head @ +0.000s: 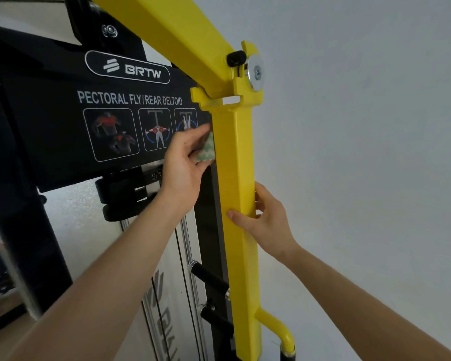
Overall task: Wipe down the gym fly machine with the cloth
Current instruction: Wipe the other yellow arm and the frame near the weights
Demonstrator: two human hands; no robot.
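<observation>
The fly machine has a yellow arm (pixel 236 157) that hangs down from a pivot joint near the top centre. My left hand (pixel 184 162) holds a small green-and-white patterned cloth (pixel 206 149) and presses it against the left side of this arm, just below the joint. Lower down, my right hand (pixel 266 220) grips the same yellow arm, thumb across its front face and fingers round its right edge.
Behind my left hand is a black instruction panel (pixel 110 121) marked "PECTORAL FLY / REAR DELTOID". Black handles (pixel 210 277) and chrome guide rods (pixel 188 246) stand left of the arm. A yellow handle bar (pixel 276 325) sticks out at the bottom. A white wall (pixel 362 126) fills the right.
</observation>
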